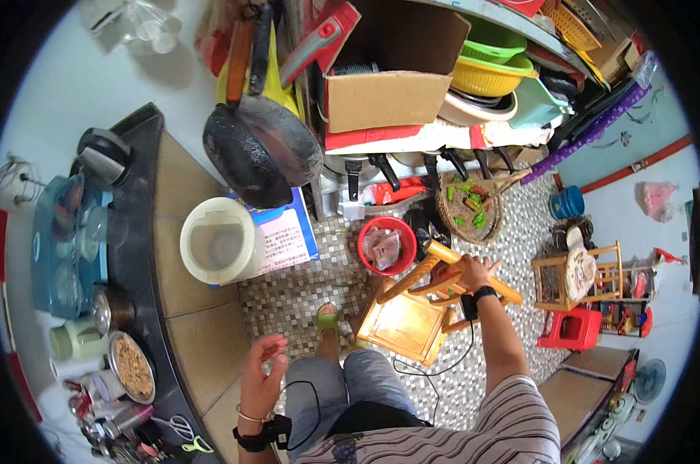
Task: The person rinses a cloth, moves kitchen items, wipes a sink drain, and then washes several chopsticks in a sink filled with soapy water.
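My right hand (473, 272) grips a leg of a small wooden stool (412, 309), which is tilted on the mosaic floor in front of my feet. My left hand (262, 371) hangs free beside my left knee, fingers loosely curled, holding nothing. A red bowl (386, 247) with pinkish contents sits on the floor just beyond the stool. A round woven tray (467, 206) with green vegetable pieces lies further right.
A white bucket (218, 243) stands at the left by a dark counter (145, 255) loaded with containers. Black pans (261, 151) hang above. Shelves hold a cardboard box (388, 85) and coloured baskets (493, 66). A wooden chair (578, 274) and a red stool (570, 329) stand to the right.
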Available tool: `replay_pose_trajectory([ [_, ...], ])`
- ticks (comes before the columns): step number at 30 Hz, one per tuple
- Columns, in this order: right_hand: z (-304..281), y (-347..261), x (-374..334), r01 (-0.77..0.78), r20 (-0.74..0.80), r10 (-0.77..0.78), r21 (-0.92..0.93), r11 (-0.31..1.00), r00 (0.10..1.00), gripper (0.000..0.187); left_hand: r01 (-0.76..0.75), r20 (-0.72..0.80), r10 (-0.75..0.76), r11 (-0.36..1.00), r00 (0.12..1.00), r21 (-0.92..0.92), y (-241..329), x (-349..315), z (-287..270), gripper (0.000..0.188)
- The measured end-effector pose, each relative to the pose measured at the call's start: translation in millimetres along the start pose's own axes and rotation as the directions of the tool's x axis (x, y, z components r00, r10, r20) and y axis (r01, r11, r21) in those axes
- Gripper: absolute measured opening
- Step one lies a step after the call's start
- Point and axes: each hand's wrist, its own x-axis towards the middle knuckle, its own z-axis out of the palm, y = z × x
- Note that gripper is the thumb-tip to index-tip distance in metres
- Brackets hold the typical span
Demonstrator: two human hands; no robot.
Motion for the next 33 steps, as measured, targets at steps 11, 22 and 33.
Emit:
replay_pose_trajectory([
  [11, 27, -15, -127, 0.554, -0.303, -0.581, -0.177, 0.813, 0.755, 0.035, -0.045, -0.156, 0.069, 0.987, 0.985, 0.152, 28, -136, 57, 0.03],
  [22, 92, -47, -267, 0.892, -0.387, -0.82, 0.012, 0.452, 0.421, 0.038, 0.093, -0.331, -0.041, 0.986, 0.943, 0.142, 36, -285, 82, 0.035],
  [33, 53, -179, -339, 0.989, -0.323, -0.939, -0.052, 0.142, 0.118, 0.034, 0.23, -0.689, -0.229, 0.969, 0.688, -0.093, 1, -421, 48, 0.036],
])
